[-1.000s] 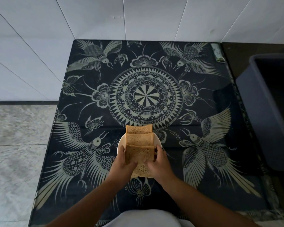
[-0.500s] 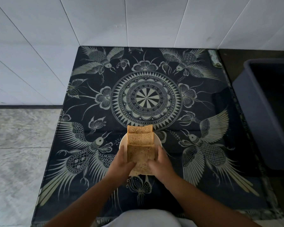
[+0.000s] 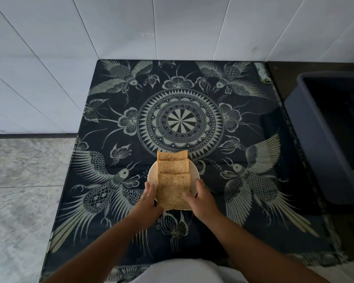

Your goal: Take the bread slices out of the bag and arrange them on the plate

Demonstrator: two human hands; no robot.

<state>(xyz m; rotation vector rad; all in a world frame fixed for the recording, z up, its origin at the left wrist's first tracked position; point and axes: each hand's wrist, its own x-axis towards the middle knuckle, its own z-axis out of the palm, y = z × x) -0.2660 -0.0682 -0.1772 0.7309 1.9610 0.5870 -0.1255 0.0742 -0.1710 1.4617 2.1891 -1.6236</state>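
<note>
— Resting on a small white plate [image 3: 151,175], three bread slices [image 3: 173,167] are seen in an overlapping row that runs away from the person; can the nearest one be placed more exactly?

— The nearest slice [image 3: 172,190] is laid over the near edge of the plate and overhangs it toward the person. It is held from both sides: the left hand [image 3: 148,198] is pressed against its left edge, and the right hand [image 3: 198,196] is laid on its right edge with the fingertips on the crust.

— Are the hands closed around it?

— Neither is clenched. The fingers are curved loosely, and the slice is gripped lightly between the two hands. Whether the plate rim is also touched cannot be told.

— And where is the plate?

— It is set on the bench [image 3: 253,231], on a dark patterned surface printed with pale birds, flowers and a round medallion, just nearer than the medallion. A dark grey tub [image 3: 315,144] is seen at the right, well apart from the plate. White wall tiles [image 3: 110,27] are seen behind the bench, and a speckled floor [image 3: 18,190] at the left.
</note>
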